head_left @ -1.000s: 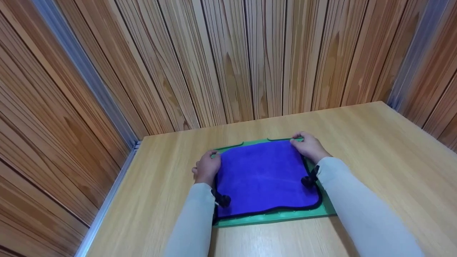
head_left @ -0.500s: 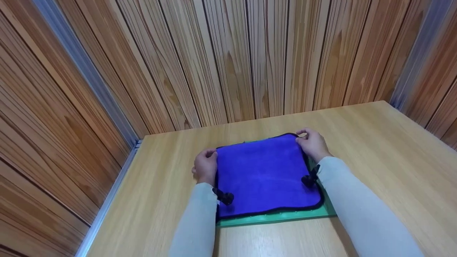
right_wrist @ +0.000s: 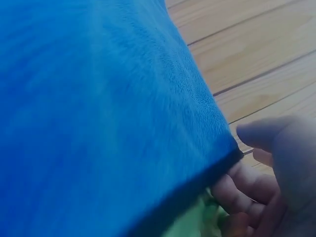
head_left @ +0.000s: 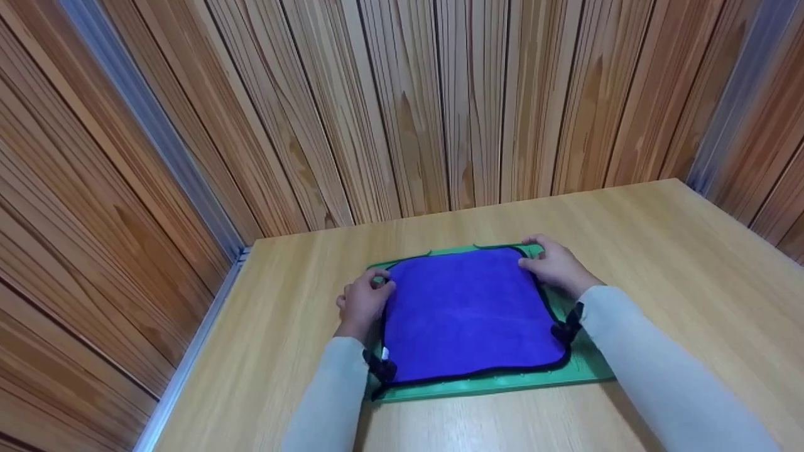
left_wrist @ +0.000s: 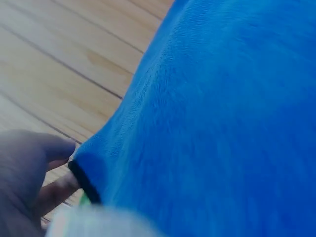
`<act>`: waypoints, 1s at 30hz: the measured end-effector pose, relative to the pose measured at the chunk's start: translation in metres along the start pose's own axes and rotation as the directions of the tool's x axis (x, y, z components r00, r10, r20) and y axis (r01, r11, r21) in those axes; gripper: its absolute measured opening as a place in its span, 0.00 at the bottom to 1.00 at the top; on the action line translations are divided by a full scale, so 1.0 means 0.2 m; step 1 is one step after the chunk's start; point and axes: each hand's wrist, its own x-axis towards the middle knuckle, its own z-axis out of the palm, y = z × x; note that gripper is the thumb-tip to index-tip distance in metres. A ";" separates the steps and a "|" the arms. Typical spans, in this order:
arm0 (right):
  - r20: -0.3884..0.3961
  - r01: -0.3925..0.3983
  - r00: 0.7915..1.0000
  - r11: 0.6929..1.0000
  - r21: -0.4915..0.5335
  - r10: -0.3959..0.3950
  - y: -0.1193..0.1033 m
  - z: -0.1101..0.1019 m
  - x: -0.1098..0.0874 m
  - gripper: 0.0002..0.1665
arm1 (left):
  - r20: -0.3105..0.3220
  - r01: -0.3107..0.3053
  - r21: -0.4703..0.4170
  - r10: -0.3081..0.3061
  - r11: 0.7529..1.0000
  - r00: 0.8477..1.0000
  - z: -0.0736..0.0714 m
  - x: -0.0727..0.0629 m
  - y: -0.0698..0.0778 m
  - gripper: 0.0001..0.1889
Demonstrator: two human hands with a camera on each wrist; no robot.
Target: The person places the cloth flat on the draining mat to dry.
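A blue-purple towel with black edging lies spread over a flat green board, which shows along the near, far and right sides. My left hand is at the towel's far left corner, thumb and forefinger parted. In the left wrist view the thumb tip is right at that corner, with a finger below the edge. At the far right corner my right hand has its thumb and forefinger spread apart. The right wrist view shows the thumb just off the corner and the other fingers under the black edge.
The board rests on a light wooden table. Behind it stands a wood-plank wall, with a metal strip along the table's left side. Dark wrist devices hang near both cuffs.
The towel's far edge rose and covered the board's far side, then came down and back, showing green again. Both hands' thumbs and forefingers have parted from their pinch on the corners.
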 end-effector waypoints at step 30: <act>0.170 0.156 0.973 0.987 0.032 -0.159 0.09 0.01 -0.61 0.33 | 0.283 -0.160 0.119 0.121 0.980 0.951 -0.15 -0.40 -0.10 0.25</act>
